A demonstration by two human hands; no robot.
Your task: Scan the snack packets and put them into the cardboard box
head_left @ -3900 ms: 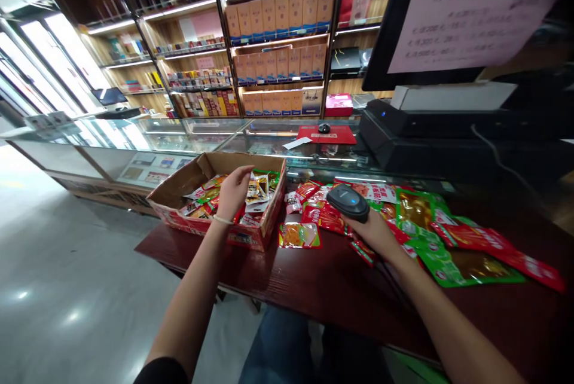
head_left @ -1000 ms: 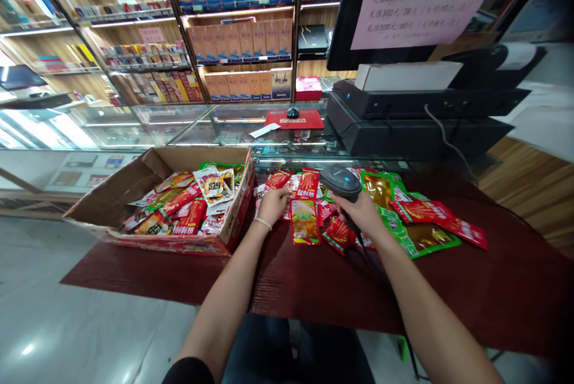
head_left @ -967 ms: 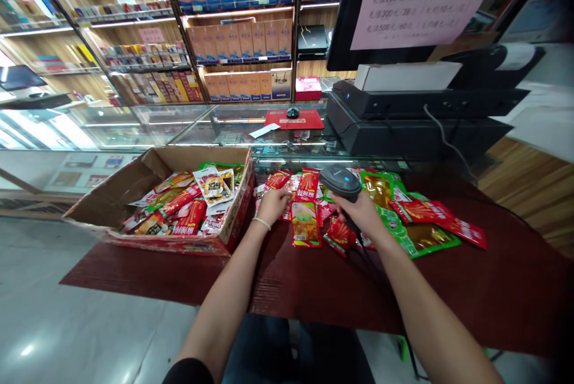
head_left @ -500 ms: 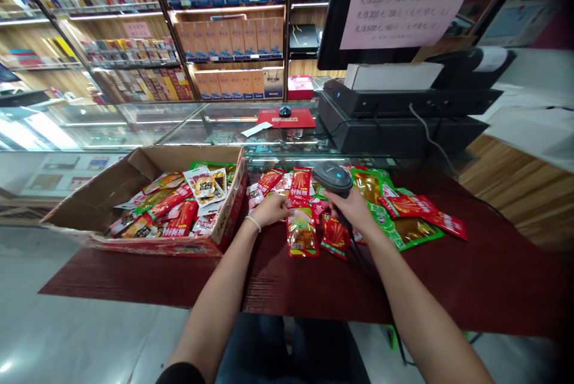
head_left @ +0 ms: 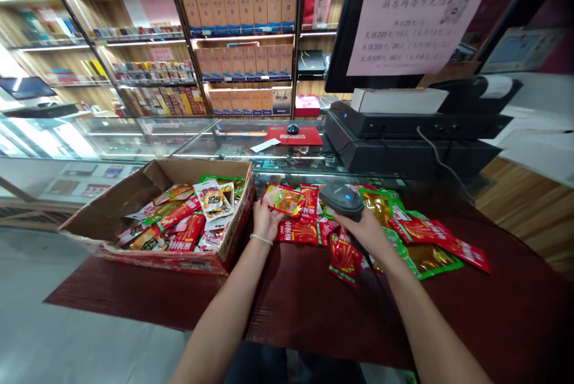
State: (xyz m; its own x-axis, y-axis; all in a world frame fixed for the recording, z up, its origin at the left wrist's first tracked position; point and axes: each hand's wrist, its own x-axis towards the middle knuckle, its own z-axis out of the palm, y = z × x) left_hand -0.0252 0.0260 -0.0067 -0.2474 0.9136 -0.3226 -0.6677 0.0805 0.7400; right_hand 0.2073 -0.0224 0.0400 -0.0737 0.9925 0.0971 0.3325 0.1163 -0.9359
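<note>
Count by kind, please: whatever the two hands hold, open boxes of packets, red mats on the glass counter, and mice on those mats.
Scanner, in right hand: 1
Packet, in left hand: 1
Open box: 1
Red mat: 1
Mouse: 1
Total: 5

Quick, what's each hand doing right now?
Left hand: closed on the end of a small red-and-yellow packet.
Right hand: closed around a dark handheld scanner.
</note>
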